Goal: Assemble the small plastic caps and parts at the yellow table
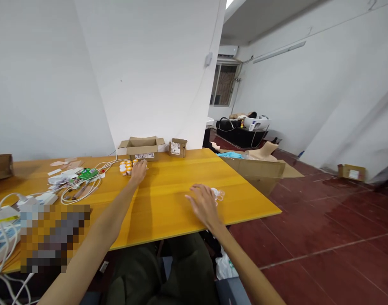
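My left hand (138,172) reaches out to the far side of the yellow table (168,212), its fingers curled. Whatever it grips, if anything, is hidden behind the fingers. Just left of it stands a cluster of small bottles (128,167) with orange-and-white colouring. My right hand (204,204) hovers over or rests on the table near the front edge, fingers spread, holding nothing visible. Close beside its knuckles lie small clear and white round plastic pieces (218,194), partly covered by the hand.
Behind my left hand sit an open cardboard box (142,148) and a smaller box (177,148). White cables (98,169), a green packet (88,173) and power strips (43,199) clutter the left side. A large carton (260,173) with a mannequin part (265,151) stands past the right edge.
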A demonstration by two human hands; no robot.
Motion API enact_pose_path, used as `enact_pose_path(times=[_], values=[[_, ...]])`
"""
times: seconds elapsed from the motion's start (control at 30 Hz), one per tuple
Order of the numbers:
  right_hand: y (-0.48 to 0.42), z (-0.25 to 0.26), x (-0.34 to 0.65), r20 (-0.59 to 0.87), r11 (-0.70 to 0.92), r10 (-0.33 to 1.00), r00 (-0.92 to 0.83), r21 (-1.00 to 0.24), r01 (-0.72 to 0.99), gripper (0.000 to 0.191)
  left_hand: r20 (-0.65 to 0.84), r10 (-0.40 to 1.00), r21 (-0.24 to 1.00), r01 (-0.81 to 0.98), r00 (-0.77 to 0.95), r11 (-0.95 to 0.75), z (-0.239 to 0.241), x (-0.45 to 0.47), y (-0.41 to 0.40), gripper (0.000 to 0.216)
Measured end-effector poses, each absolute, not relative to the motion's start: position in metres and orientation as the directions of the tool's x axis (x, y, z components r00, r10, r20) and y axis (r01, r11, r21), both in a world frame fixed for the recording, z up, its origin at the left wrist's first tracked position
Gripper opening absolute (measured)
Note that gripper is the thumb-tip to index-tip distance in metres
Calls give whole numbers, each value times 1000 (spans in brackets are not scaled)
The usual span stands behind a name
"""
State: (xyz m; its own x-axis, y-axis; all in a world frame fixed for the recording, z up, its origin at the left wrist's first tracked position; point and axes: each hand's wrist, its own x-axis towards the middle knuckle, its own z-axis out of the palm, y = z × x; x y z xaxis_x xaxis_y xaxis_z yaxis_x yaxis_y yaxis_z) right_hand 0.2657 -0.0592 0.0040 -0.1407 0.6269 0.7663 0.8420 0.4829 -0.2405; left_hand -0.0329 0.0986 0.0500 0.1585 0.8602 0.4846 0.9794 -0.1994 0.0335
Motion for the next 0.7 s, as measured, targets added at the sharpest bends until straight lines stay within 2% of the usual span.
enact_pose_path(times=[0.1,0.17,0.27,0.33,0.43,0.7], values=[[-48,2,309,748,356,662,48,-370,858,31,572,804,84,964,160,-252,47,-29,95,18],[-39,-4,332,679,283,719,150,-482,829,38,627,760,133,938,171,-321,45,-22,90,21],[-27,-17,351,529,240,821,215,-661,711,45,648,735,195,889,200,-414,39,-5,80,28],[-21,-22,354,471,235,855,216,-724,648,46,626,748,235,861,221,-451,34,9,72,32],[-19,-23,352,445,253,882,157,-727,638,44,570,772,293,807,283,-513,26,29,58,33],[-19,-19,338,483,267,871,91,-620,738,35,467,803,416,709,370,-569,12,45,34,29]])
